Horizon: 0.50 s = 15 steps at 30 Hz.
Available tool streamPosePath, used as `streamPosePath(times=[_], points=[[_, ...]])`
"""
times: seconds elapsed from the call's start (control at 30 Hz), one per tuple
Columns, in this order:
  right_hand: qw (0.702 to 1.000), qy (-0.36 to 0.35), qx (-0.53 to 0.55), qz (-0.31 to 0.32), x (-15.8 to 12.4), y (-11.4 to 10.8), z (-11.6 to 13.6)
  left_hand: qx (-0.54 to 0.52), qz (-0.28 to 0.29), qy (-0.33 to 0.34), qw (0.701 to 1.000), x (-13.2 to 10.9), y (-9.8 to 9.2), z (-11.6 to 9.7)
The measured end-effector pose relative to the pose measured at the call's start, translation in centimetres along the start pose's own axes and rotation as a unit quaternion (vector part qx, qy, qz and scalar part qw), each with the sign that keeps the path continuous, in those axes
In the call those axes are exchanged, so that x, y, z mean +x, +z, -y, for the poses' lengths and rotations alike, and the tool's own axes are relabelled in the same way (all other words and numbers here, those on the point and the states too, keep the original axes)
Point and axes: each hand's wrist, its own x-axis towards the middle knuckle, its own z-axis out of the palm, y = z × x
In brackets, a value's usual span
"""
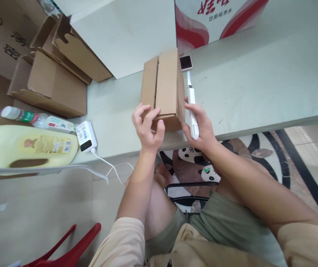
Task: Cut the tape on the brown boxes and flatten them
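Note:
A small brown cardboard box (167, 87) stands near the front edge of the table, its top flaps meeting along a narrow dark gap. My left hand (148, 124) grips the box's near left corner, with fingers bent over the top and the thumb by the front face. In my right hand (202, 124) is a white utility knife (192, 107), blade out and pointing away from me. The knife lies alongside the box's right side, and the right fingertips are close to that side; whether they touch it is unclear.
Behind the box are a phone (186, 62), a white carton (125, 35) and a red-and-white carton (217, 22). At left are open cardboard boxes (56, 85), a plastic bottle (38, 119), a yellow jug (31, 146) and a white device (86, 136) with a cable. A red stool (75, 246) stands below.

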Motion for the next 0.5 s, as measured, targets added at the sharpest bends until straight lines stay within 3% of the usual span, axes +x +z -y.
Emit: streamPosePath(times=[0.2,0.33,0.5], points=[[0.992,0.116,-0.059,-0.004,0.0,0.2,-2.0,-0.058,-0.085,-0.160,0.982,-0.3,-1.5,3.0],[0.976,0.201,-0.072,0.035,0.2,1.3,-2.8,-0.212,-0.102,-0.328,0.915,-0.7,-2.1,4.4],[0.983,0.174,-0.050,0.043,0.5,1.8,-2.3,-0.295,-0.080,-0.439,0.845,-0.7,-2.3,4.0]])
